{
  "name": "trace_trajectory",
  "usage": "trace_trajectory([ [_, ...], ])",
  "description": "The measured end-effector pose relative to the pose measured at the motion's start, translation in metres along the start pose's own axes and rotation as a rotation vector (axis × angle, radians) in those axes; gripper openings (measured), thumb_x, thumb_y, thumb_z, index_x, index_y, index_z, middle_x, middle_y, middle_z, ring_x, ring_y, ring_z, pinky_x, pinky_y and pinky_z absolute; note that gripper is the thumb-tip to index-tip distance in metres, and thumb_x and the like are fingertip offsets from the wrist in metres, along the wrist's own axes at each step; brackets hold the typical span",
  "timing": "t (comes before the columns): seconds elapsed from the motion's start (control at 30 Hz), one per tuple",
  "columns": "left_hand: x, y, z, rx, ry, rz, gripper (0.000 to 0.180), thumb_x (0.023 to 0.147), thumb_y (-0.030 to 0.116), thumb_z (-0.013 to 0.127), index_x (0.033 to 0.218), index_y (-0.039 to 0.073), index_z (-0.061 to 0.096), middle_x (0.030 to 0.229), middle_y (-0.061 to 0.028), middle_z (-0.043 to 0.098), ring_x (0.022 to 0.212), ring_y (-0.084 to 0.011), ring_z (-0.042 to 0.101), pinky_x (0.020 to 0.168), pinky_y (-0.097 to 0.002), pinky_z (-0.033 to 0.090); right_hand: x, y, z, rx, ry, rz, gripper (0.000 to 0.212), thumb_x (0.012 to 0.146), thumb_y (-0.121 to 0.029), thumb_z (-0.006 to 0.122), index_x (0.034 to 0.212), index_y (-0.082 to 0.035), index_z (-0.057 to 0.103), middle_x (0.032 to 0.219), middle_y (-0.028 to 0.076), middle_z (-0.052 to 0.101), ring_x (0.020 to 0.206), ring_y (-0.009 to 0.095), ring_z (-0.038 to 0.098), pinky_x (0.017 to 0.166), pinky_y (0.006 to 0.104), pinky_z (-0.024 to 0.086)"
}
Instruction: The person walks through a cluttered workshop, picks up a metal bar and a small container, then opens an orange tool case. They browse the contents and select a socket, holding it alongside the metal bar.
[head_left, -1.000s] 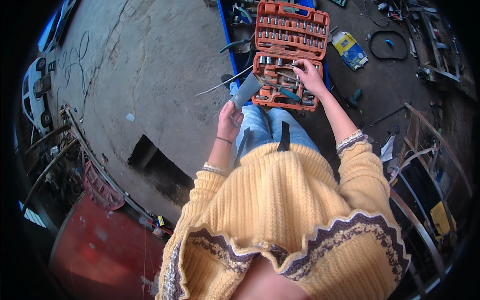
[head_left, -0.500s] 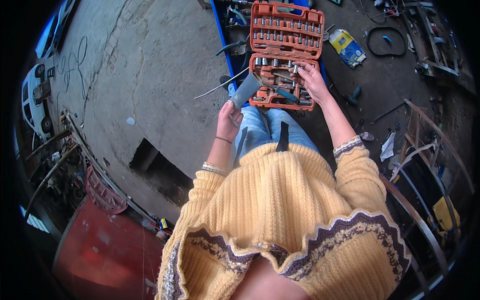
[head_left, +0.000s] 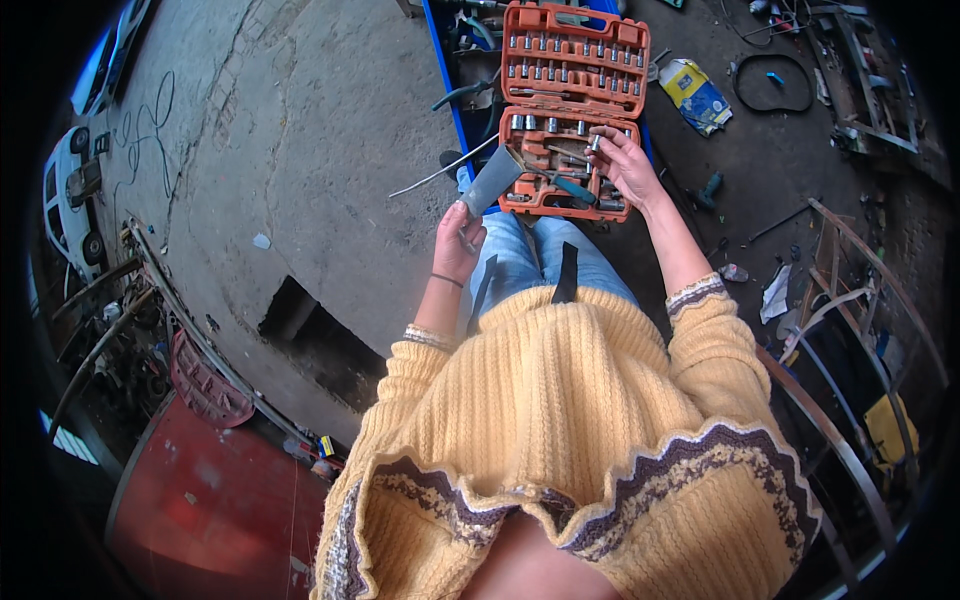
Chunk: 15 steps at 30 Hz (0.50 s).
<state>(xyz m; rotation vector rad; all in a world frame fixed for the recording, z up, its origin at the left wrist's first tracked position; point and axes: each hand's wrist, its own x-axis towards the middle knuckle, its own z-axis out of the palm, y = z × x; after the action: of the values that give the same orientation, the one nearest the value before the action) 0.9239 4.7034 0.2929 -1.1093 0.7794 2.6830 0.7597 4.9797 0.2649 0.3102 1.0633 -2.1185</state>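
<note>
Right hand [head_left: 630,172] had shifted slightly since the earlier frame; a metal socket [head_left: 596,144], pinched between thumb and fingers, was over the open orange case [head_left: 548,209], apparently free of its row. Left hand [head_left: 459,243] gripped a grey sleeve-like piece [head_left: 491,183] beside it.

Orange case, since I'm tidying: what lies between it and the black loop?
The head view shows mainly a yellow and blue bag there.
</note>
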Motion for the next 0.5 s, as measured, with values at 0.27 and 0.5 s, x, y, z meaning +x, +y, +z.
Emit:
trace_trajectory([
  [0.27, 0.000, -0.002, -0.004, -0.004, -0.017, 0.000, 0.021, 0.090, 0.025, 0.059, 0.078, 0.013, 0.046, 0.067, 0.0039, 0.038, 0.051, -0.0071, 0.032, 0.047, -0.0222, 0.027, 0.000, 0.001, 0.002, -0.142, 0.060, -0.027, 0.021, 0.094, -0.012, 0.052, 0.114, -0.005, 0.056, 0.102, 0.003, 0.061, 0.093, 0.014, 0.061, 0.082, 0.0250, 0.051],
  [0.5, -0.001, -0.003, -0.005, -0.010, -0.011, 0.003, 0.023, 0.090, 0.025, 0.058, 0.076, 0.014, 0.045, 0.065, 0.0043, 0.037, 0.051, -0.0072, 0.032, 0.047, -0.0223, 0.027, 0.010, 0.008, -0.001, -0.427, 0.418, -0.137, 0.014, 0.089, -0.012, 0.061, 0.099, -0.003, 0.063, 0.085, 0.000, 0.064, 0.078, 0.007, 0.060, 0.070, 0.0212, 0.048],
])
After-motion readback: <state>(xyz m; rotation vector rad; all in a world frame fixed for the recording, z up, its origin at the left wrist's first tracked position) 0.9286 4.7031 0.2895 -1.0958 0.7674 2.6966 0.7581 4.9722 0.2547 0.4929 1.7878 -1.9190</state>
